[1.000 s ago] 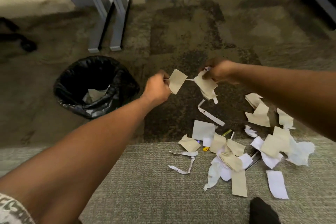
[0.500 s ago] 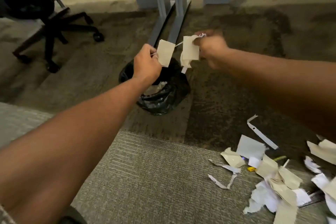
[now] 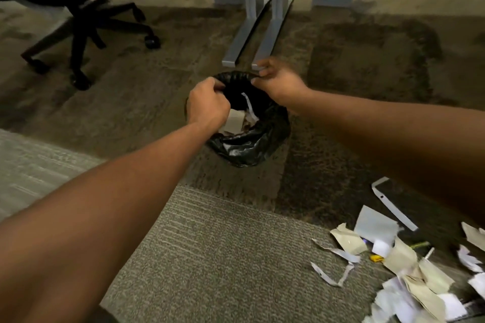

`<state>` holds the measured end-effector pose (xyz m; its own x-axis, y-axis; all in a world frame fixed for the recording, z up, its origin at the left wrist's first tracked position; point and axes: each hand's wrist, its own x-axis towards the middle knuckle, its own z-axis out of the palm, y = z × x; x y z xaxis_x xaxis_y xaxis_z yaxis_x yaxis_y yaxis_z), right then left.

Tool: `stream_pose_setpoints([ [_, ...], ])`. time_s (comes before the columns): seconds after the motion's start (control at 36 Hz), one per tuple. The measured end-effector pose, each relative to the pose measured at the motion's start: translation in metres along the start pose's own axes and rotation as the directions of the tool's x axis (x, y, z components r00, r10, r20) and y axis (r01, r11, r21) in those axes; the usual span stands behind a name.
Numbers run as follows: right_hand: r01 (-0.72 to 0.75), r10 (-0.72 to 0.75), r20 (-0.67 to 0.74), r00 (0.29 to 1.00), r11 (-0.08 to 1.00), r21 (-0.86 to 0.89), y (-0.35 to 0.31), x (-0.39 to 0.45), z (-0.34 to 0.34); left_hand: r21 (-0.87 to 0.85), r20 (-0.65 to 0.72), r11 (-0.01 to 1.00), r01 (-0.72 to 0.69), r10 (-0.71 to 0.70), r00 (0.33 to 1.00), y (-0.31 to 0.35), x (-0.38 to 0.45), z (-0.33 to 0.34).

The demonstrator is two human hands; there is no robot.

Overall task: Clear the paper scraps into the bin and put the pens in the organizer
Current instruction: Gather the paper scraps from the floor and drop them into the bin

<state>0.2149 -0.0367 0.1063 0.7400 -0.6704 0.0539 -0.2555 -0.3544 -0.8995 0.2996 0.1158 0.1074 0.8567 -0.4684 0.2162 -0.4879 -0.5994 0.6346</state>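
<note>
Both hands over black-lined bin on carpet. Left hand above near rim, fingers curled, grip contents impossible to tell. Right hand at far rim, fingers loosely bent, nothing seen in its grip. Paper scraps inside bin. Scrap pile on carpet at lower right, yellow pen among it. Office chair upper left.

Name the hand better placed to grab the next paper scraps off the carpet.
Right. The right hand and its arm are on the same side as the pile of white and beige paper scraps; the left hand would have to cross over.
</note>
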Motion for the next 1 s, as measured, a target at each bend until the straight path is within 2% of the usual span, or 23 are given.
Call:
stream_pose_setpoints([
  [0.08,-0.019,0.02,-0.069,0.997,1.0,0.016,0.009,-0.004,-0.019,-0.064,0.048,0.994,-0.092,0.095,0.994,0.008,-0.007,0.012],
  [0.19,-0.084,0.056,-0.152,0.987,0.98,-0.179,0.031,-0.019,-0.049,-0.164,0.116,0.966,-0.2,0.22,0.969,0.028,-0.023,0.032],
  [0.31,-0.14,0.112,-0.113,0.987,0.947,-0.288,0.061,-0.046,-0.077,-0.234,0.145,0.939,-0.25,0.288,0.946,0.054,-0.038,0.055],
  [0.39,-0.125,0.093,-0.095,0.991,0.895,-0.427,0.084,-0.065,-0.1,-0.271,0.175,0.923,-0.273,0.326,0.929,0.073,-0.05,0.072],
  [0.5,-0.187,0.166,-0.087,0.982,0.819,-0.543,0.117,-0.088,-0.128,-0.303,0.25,0.909,-0.286,0.366,0.897,0.088,-0.07,0.097],
  [0.64,-0.271,0.322,-0.028,0.946,0.74,-0.616,0.159,-0.133,-0.157,-0.284,0.338,0.902,-0.324,0.41,0.847,0.095,-0.103,0.13],
  [0.75,-0.303,0.397,0.014,0.918,0.722,-0.622,0.191,-0.176,-0.166,-0.28,0.398,0.9,-0.335,0.426,0.812,0.094,-0.128,0.155],
  [0.81,-0.281,0.406,0.049,0.912,0.708,-0.648,0.204,-0.195,-0.169,-0.286,0.439,0.896,-0.34,0.438,0.784,0.092,-0.139,0.166],
  [0.86,-0.189,0.428,0.172,0.887,0.678,-0.71,0.213,-0.209,-0.172,-0.283,0.479,0.892,-0.354,0.451,0.753,0.09,-0.149,0.175],
  [0.94,0.018,0.52,0.419,0.744,0.611,-0.791,0.221,-0.226,-0.176,-0.243,0.582,0.895,-0.374,0.443,0.682,0.083,-0.161,0.187],
  [1.0,0.155,0.526,0.53,0.665,0.597,-0.787,0.224,-0.234,-0.179,-0.205,0.69,0.895,-0.397,0.42,0.59,0.078,-0.17,0.193],
])
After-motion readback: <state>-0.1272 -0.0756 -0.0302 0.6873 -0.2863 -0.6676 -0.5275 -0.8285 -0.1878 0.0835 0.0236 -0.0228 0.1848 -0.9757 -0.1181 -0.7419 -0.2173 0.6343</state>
